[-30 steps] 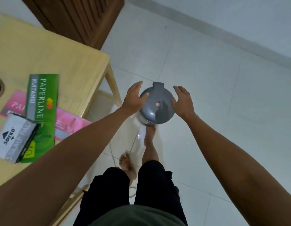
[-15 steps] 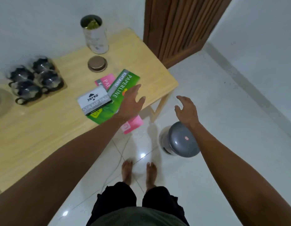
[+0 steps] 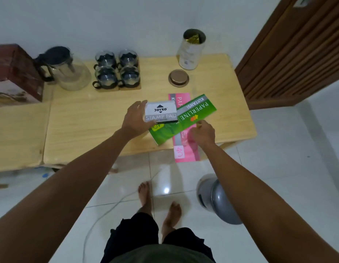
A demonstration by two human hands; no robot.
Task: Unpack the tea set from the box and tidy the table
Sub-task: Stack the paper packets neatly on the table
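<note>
Both my hands are over the worktop (image 3: 100, 118): left hand (image 3: 135, 118) clasps the stamp pad box (image 3: 161, 112), right hand (image 3: 202, 133) pinches the green booklet (image 3: 183, 120).

Home room, tiled floor (image 3: 278, 168), wooden door (image 3: 297, 50), low table (image 3: 88, 120), bare feet (image 3: 144, 194)

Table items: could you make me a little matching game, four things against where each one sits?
Things:
1. stamp pad
2. lid
3. teapot
4. pink booklet

Places:
A. overhanging the table's front edge
B. left of the four cups
C. on the green booklet, at the left hand
D. flat on the table, in front of the open tin

Pairs: 1-C, 2-D, 3-B, 4-A
</note>
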